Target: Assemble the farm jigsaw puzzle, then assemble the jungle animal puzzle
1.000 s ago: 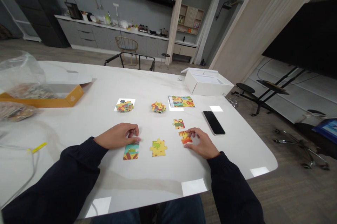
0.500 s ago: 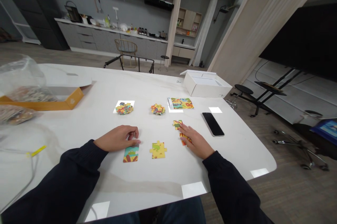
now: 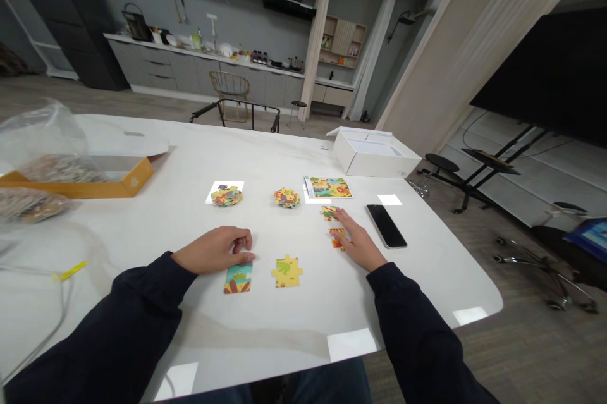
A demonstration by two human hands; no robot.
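My left hand (image 3: 215, 249) is loosely curled, a gap between thumb and index finger, its thumb at the top edge of a blue-and-yellow puzzle piece (image 3: 238, 281) with a green animal. To the right of that piece lies a yellow piece (image 3: 287, 271), untouched. My right hand (image 3: 358, 243) is spread flat, its fingertips on or beside two small pieces, a green-and-yellow one (image 3: 328, 213) and an orange one (image 3: 336, 239), which it partly covers. Beyond the hands are two piles of pieces (image 3: 226, 196), (image 3: 286, 197) and a picture card (image 3: 331, 187).
A black phone (image 3: 386, 226) lies right of my right hand. At the back right is a white box (image 3: 372, 154). An orange box (image 3: 130, 179) with bagged pieces, another bag (image 3: 33, 205) and a cable with a yellow tag (image 3: 73, 270) are on the left.
My right hand has slid slightly forward and right, and the two small pieces under it have moved away from me with it. My left hand has stayed in place.
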